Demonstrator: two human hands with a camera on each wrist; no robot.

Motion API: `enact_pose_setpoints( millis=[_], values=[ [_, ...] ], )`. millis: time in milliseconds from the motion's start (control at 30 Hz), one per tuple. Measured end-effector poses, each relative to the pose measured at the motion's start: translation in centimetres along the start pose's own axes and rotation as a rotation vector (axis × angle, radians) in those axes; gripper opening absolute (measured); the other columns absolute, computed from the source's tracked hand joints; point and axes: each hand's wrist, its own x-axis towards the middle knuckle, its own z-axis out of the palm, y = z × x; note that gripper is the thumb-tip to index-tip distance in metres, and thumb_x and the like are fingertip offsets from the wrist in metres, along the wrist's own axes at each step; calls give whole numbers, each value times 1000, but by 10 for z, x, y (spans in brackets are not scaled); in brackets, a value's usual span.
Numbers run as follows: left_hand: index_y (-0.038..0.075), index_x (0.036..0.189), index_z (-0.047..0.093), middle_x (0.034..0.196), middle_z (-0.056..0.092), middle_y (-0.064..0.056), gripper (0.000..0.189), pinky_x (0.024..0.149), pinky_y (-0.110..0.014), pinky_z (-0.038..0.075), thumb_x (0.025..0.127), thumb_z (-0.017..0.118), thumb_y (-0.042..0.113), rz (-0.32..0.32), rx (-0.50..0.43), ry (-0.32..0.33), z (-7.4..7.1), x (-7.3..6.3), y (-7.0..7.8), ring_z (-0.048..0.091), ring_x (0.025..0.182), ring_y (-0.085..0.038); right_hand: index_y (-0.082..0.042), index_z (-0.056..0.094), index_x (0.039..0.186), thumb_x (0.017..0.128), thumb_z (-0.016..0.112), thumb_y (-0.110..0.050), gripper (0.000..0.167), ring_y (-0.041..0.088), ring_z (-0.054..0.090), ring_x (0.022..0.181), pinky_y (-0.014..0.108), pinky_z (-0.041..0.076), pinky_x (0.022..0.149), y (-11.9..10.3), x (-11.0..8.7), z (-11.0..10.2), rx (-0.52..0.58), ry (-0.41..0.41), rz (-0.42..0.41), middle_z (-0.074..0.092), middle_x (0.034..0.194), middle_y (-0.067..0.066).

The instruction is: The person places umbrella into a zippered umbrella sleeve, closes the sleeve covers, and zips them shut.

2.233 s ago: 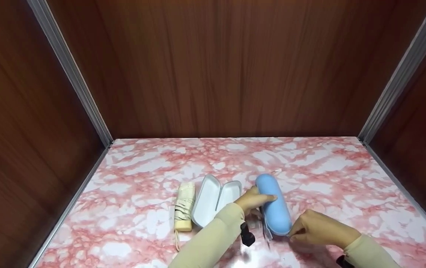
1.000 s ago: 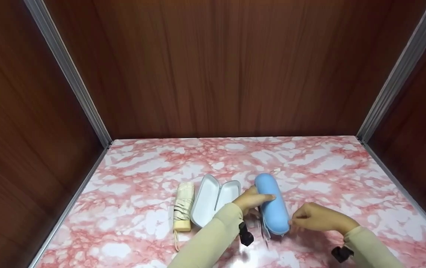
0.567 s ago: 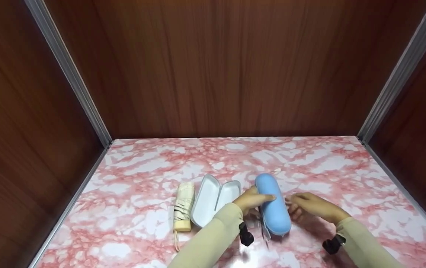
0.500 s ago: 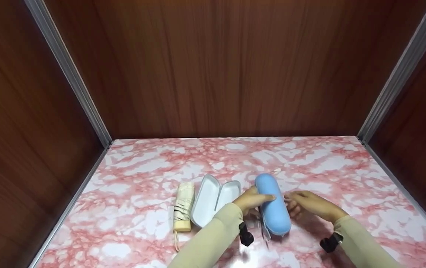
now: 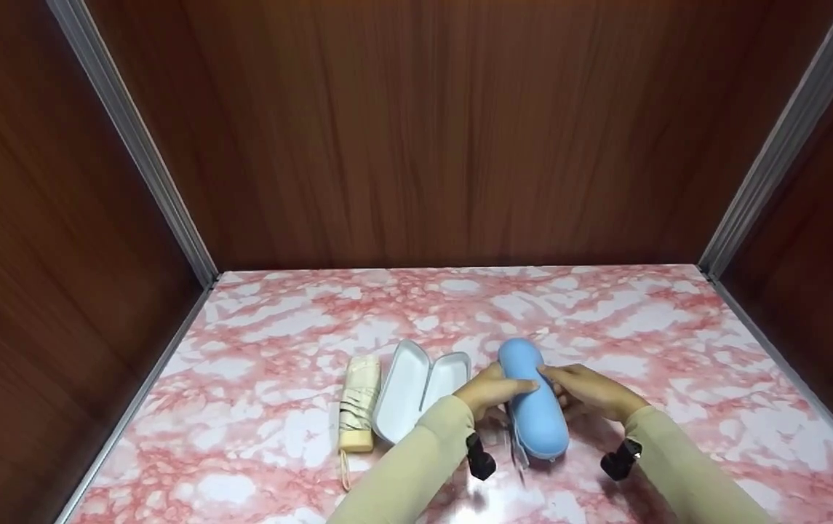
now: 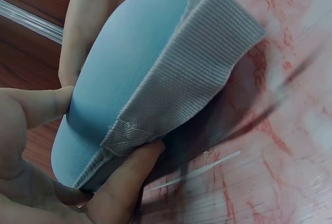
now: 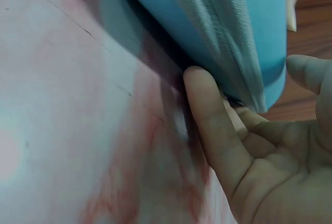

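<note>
A rounded blue zip case (image 5: 532, 418) lies lengthwise on the table, between my two hands. My left hand (image 5: 492, 391) grips its left side, thumb across the top and fingers low by the seam. My right hand (image 5: 591, 391) holds the right side, thumb on top, other fingers curled low against it. In the left wrist view a grey webbing strap (image 6: 192, 73) stands out from the case's side. The right wrist view shows the grey zip seam (image 7: 223, 32) closed along the part in sight. What lies inside the case is hidden.
Left of the hands an opened white glasses case (image 5: 403, 393) lies with its hollow up, partly behind the left sleeve. Beside it is a folded cream umbrella (image 5: 359, 400) with a yellow handle and cord. Brown panels (image 5: 416, 131) wall the table.
My right hand has moved from the near end of the blue case up along its right side, and its thumb now lies on top. The left hand has kept its grip.
</note>
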Motion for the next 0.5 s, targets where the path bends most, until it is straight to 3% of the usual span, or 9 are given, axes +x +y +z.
enact_pose_setpoints(
  millis=[167,367,500],
  values=[
    [8,139,48,123,60,-14,57,76,-60,54,89,73,21,-3,-9,-22,-1,0,0,60,109,-34,-1,66,109,107,45,-42,46,17,67,77,42,59,74,0,3,4,3,30,14,68,83,6],
    [8,139,49,121,61,-13,56,74,-59,54,90,73,22,9,6,-20,-1,-1,1,61,105,-34,-8,63,94,106,46,-42,40,15,64,75,40,58,73,0,4,6,11,37,17,64,79,3],
    [7,138,50,117,62,-13,55,72,-58,54,91,73,24,33,31,-6,1,-2,0,63,101,-34,-4,65,102,106,46,-43,43,18,66,79,41,58,74,-1,3,6,-4,41,25,67,84,6]
  ],
)
